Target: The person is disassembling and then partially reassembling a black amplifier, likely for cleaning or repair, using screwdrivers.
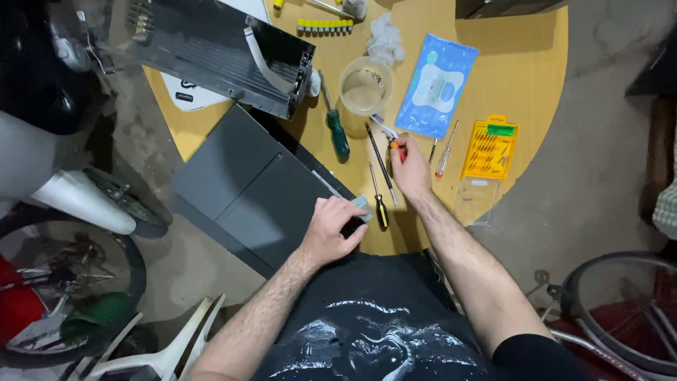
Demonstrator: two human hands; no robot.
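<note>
The dark grey console shell (247,187) lies flat across the near-left edge of the round yellow counter (529,63), and a good chunk of it hangs out past the rim over the floor. The left hand (331,229) presses down on its near corner, fingers curled over a small grey piece (362,204) there, so that grip is closed on the corner. The right hand (411,169) is out on the counter with its fingers pinched shut on an orange-handled tool (396,146); it looks like small pliers or a driver, can't really tell which.

What I'd worry about: the shell is balanced half off the counter, so if the left hand lets up, my guess is it tips or slides toward the floor. The black-and-yellow screwdriver (379,201) lies just beside the left hand, and a long thin black driver (379,155) sits between the two hands, so a careless sweep of either wrist could roll them off the edge. The green-handled screwdriver (337,130) and the clear plastic cup (365,86) sit close to the second black chassis (226,49) farther back; nudge that and the cup probably goes over. The yellow bit set (490,147) sits open, so a bump could scatter its bits.
</note>
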